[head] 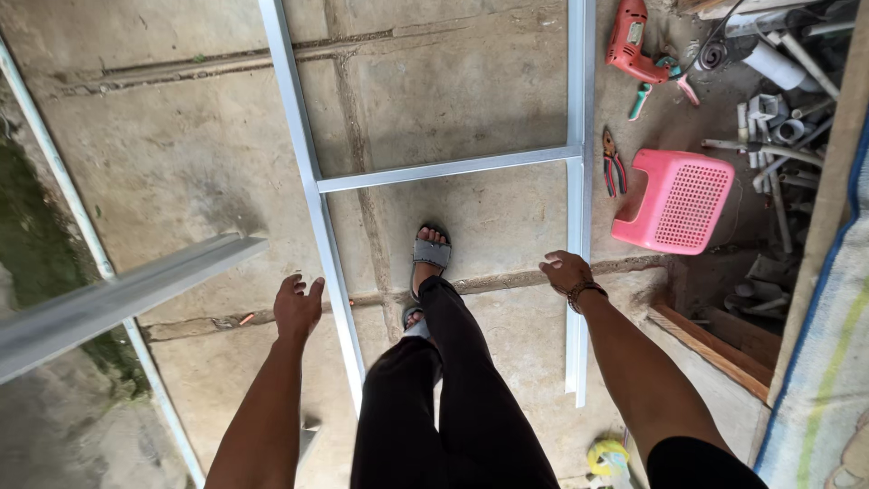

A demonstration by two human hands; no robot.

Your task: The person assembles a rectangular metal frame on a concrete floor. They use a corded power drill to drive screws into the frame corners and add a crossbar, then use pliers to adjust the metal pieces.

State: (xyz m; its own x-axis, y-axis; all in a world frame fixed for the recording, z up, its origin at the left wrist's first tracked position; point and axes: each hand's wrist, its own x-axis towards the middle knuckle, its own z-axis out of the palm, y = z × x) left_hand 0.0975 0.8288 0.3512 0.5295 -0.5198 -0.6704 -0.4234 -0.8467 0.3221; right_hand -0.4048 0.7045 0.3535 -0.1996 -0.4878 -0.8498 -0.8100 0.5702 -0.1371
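Hands, L (297, 306) & R (567, 272), reach down w/ grip released, just above metal frame (312, 186).

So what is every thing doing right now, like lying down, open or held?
Left hand: open, beside the frame's left rail, holding nothing.
Right hand: open, at the right rail; touch unclear.
Metal frame: lying flat on the concrete floor.
Pink stool: tipped on its side.
Red drill: lying on the floor.
Pliers: lying shut beside the frame.
Sandalled foot: standing inside the frame.
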